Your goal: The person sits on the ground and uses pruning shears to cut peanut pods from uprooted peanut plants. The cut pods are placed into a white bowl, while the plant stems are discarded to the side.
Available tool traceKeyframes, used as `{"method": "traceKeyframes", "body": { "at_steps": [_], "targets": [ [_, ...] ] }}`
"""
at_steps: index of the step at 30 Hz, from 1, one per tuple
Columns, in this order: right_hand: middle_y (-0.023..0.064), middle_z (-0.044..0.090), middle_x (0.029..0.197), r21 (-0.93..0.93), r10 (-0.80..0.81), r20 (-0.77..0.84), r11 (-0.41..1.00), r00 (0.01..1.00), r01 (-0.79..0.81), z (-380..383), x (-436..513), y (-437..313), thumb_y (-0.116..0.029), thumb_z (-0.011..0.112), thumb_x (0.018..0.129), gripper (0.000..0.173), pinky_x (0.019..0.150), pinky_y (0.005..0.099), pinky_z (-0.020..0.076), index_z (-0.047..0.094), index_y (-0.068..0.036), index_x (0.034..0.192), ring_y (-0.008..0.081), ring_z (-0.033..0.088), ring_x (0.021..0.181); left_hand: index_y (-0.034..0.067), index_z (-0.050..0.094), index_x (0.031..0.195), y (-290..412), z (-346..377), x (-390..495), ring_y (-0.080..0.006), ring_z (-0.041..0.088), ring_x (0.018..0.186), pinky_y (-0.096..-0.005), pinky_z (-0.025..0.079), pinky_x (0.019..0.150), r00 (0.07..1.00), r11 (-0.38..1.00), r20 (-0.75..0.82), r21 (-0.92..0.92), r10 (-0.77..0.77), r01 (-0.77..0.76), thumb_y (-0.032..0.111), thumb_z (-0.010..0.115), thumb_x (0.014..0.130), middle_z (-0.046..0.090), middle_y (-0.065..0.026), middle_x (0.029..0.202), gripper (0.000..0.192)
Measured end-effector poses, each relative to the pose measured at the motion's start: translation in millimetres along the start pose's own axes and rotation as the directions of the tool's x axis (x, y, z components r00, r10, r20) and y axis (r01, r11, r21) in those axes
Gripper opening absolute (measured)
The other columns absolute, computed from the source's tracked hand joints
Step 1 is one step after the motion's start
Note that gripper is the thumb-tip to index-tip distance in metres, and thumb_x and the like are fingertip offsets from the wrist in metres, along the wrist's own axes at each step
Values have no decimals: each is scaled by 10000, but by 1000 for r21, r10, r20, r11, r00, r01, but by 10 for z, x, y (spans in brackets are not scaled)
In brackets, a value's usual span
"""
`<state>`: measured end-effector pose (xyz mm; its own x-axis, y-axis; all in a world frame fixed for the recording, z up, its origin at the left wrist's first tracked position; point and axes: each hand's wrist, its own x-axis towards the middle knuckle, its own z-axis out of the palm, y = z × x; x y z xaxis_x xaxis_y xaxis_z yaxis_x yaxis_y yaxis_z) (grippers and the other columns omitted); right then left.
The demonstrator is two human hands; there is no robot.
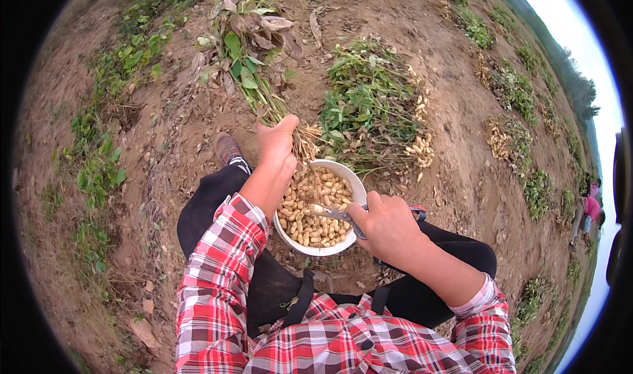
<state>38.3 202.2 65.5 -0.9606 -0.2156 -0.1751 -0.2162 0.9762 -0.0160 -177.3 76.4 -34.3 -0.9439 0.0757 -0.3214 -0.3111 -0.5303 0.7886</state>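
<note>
My left hand point(278, 146) grips a bunch of uprooted peanut plants point(264, 97) by the stems. Its leaves point away from me, and its thin roots point(305, 144) hang by the rim of a white bucket point(360, 186). Loose peanuts in their shells point(316, 225) fill much of the bucket, which stands on the soil between my legs. In my right hand point(388, 225) is a pair of scissors point(341, 214), held by the handles at the bucket's right side. The blades reach over the peanuts, with one pale pod point(315, 209) at their tips.
A heap of peanut plants point(371, 97) lies on the soil beyond the bucket, its pods point(421, 149) facing right. More plant piles point(514, 87) run in a row at the right. Green vines point(101, 166) grow at the left. Bent-over people point(588, 210) are at the far right.
</note>
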Motion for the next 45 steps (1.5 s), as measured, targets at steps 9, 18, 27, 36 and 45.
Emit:
{"method": "traceKeyframes", "body": {
  "at_steps": [9, 18, 27, 36, 45],
  "targets": [
    [145, 575, 1008, 264, -30, 34, 964, 999, 20, -163, -2, 308, -308, 732, 807, 463, 835, 432, 424, 599, -128, 1213, 310, 592, 973, -23, 545, 1177, 97, -63, 125, -208, 648, 856, -361, 567, 711, 991, 971, -51, -210, -124, 111, 5, 724, 812, 641, -98, 1029, 408],
    [192, 578, 990, 491, 183, 38, 853, 982, -178, 168, 229, 41, -325, 705, 848, 435, 797, 484, 480, 570, -51, 1159, 381, 620, 909, -59, 530, 1189, 171, 33, 82, -276, 654, 943, -445, 584, 745, 941, 911, -116, -315, -317, 268, 151, 724, 867, 601, -172, 1169, 430],
    [145, 543, 958, 381, 283, -196, 904, 939, -193, 451, 521, 117, -322, 732, 827, 473, 821, 459, 400, 602, -46, 1190, 324, 554, 964, 55, 599, 1160, 216, 13, 32, -322, 639, 1022, -546, 523, 914, 917, 847, -56, -407, -396, 341, 239, 618, 950, 651, -129, 1161, 280],
    [154, 562, 889, 363, 185, -223, 927, 957, -94, 339, 558, 141, -284, 726, 813, 408, 685, 446, 524, 634, -80, 1155, 342, 636, 788, 21, 575, 1163, 249, -33, -5, -306, 652, 987, -500, 548, 884, 912, 812, 102, -425, -397, 401, 232, 648, 913, 650, -128, 1142, 335],
    [187, 601, 944, 190, 167, 80, 965, 983, -180, 156, 479, 142, -275, 696, 838, 401, 658, 409, 567, 622, -53, 1163, 331, 682, 788, 10, 587, 1175, 122, -4, -138, -346, 646, 1007, -535, 506, 946, 886, 823, 53, -350, -460, 448, 259, 580, 948, 663, -172, 1144, 338]
  ]
}}
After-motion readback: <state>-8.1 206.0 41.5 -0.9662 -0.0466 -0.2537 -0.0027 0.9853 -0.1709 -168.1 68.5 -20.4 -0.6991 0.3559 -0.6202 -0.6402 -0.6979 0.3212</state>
